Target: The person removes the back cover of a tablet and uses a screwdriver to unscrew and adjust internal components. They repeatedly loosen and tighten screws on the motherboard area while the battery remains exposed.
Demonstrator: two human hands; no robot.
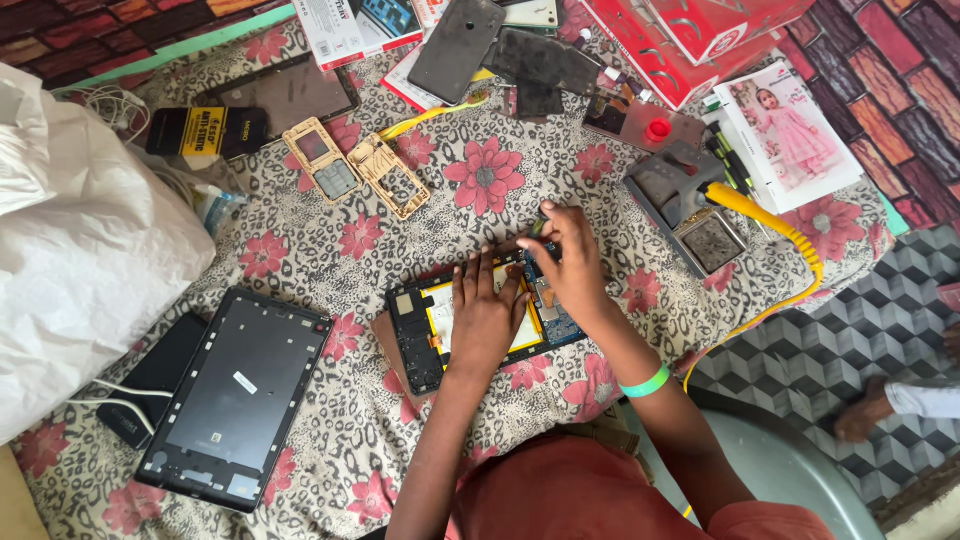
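Left hand (pixel 485 318) flat and spread, palm down on the opened tablet (pixel 480 320), pinning it against the floral-covered bench (pixel 480 180); right hand (pixel 568 262) curled, fingertips pinched at the upper right corner of the exposed board, any held item too small to tell. Tablet at bench centre, just before the body, its detached back frame (pixel 238 398) well apart to the left. Risks, as judged: a slip of the pinching fingers, with a torn ribbon or scratched board; pressure from the flat palm, with a stressed battery; yellow coiled cable (pixel 770 225) near the right forearm, liable to snag.
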